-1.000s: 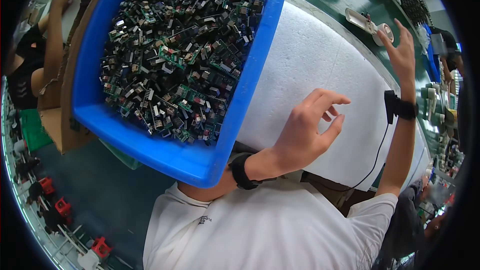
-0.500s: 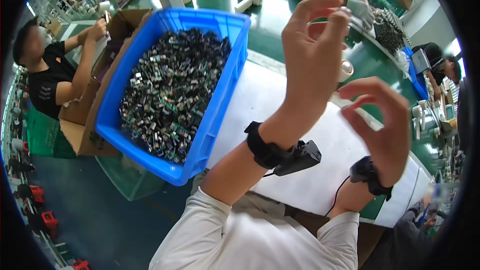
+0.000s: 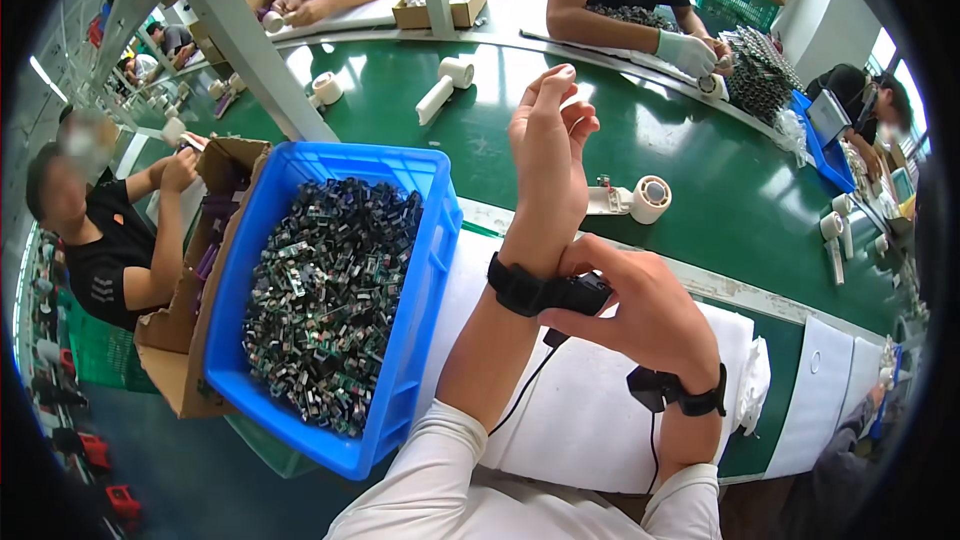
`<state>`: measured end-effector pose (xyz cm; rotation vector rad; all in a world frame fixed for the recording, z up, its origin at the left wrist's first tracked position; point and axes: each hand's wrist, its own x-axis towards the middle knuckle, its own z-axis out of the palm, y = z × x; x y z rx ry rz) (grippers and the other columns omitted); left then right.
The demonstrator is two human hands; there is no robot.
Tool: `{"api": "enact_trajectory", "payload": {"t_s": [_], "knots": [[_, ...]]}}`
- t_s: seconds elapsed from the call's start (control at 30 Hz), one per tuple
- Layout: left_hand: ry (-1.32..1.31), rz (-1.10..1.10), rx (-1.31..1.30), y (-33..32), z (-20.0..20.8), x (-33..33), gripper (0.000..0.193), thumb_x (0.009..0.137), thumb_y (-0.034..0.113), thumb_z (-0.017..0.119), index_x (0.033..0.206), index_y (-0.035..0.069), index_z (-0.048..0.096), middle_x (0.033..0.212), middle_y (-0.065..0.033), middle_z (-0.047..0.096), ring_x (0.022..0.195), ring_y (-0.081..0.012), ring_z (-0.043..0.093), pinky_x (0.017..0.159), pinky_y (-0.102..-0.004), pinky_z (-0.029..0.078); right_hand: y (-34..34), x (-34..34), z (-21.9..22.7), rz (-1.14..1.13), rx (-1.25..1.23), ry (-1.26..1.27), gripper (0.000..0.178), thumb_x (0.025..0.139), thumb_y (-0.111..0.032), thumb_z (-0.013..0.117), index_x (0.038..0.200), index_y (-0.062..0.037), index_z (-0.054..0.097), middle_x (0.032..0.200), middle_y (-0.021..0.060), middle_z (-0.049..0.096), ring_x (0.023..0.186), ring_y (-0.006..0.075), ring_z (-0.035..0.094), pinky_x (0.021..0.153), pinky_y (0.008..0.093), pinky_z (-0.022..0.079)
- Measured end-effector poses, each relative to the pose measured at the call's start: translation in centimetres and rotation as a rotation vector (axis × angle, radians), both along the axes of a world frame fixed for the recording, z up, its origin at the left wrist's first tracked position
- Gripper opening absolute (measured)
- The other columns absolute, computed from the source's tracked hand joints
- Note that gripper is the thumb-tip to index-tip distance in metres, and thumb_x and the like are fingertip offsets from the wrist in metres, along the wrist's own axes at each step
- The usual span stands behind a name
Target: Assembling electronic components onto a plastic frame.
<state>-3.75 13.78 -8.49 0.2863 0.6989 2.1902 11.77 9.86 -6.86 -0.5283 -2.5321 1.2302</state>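
My left hand [image 3: 548,170] is raised over the near edge of the green table, fingers loosely bent and apart, with nothing visible in them. A black strap with a small black box [image 3: 580,294] and a cable sits around my left wrist. My right hand [image 3: 655,315] is closed on that box, thumb below and fingers above. A similar black band [image 3: 660,390] is on my right wrist. Just beyond my left hand lies a white handheld device with a round head [image 3: 650,200]. To the left, a blue bin [image 3: 412,325] holds many small circuit boards [image 3: 330,310].
A cardboard box [image 3: 165,365] stands against the bin's left side. White sheets [image 3: 600,420] cover the near work surface. More white round-headed devices [image 3: 437,95] lie on the green table [image 3: 390,105]. Co-workers sit at the left and along the far side; a grey post [image 3: 245,40] rises at back left.
The view has shifted, showing more of the far table. My right hand has moved left onto the box at my left wrist. My left hand's fingers have loosened from a pinch-like curl.
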Motion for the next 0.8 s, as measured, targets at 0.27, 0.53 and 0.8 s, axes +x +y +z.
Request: {"api": "enact_trajectory", "payload": {"t_s": [0.27, 0.53, 0.8], "knots": [[0.603, 0.401, -0.131, 2.8, -2.4, -2.0, 0.02, 0.092, 0.017, 0.07, 0.106, 0.004, 0.064, 0.087, -0.0018, 0.059, 0.063, -0.0114, 0.058, 0.058, -0.0259, 0.048, -0.3, -1.7, -1.0, -0.077, 0.117, 0.051, 0.037, 0.075, -0.012, 0.087, 0.101, -0.0004, 0.063, 0.087, 0.011, 0.074, 0.073, 0.0243, 0.073, 0.07, 0.0292, 0.058], [1.423, 0.775, 0.013, 2.9, -2.6, -0.8, 0.019, 0.094, 0.017, 0.07, 0.106, 0.004, 0.064, 0.084, -0.0018, 0.061, 0.061, -0.0122, 0.058, 0.055, -0.0246, 0.046, -0.9, -1.2, -0.6, -0.251, -0.019, -0.081, 0.055, 0.07, -0.015, 0.093, 0.109, -0.0005, 0.058, 0.09, 0.0152, 0.074, 0.079, 0.0252, 0.075, 0.071, 0.0315, 0.059], [0.131, -0.267, 0.132, -0.5, -0.7, -0.5, 0.021, 0.095, 0.023, 0.069, 0.106, 0.005, 0.065, 0.081, -0.002, 0.059, 0.065, -0.0124, 0.056, 0.06, -0.0288, 0.045, -1.0, -0.8, 0.5, -0.148, -0.148, -0.095, 0.063, 0.065, -0.022, 0.096, 0.108, 0.0005, 0.056, 0.096, 0.0131, 0.072, 0.081, 0.0222, 0.075, 0.071, 0.0317, 0.061]]}}
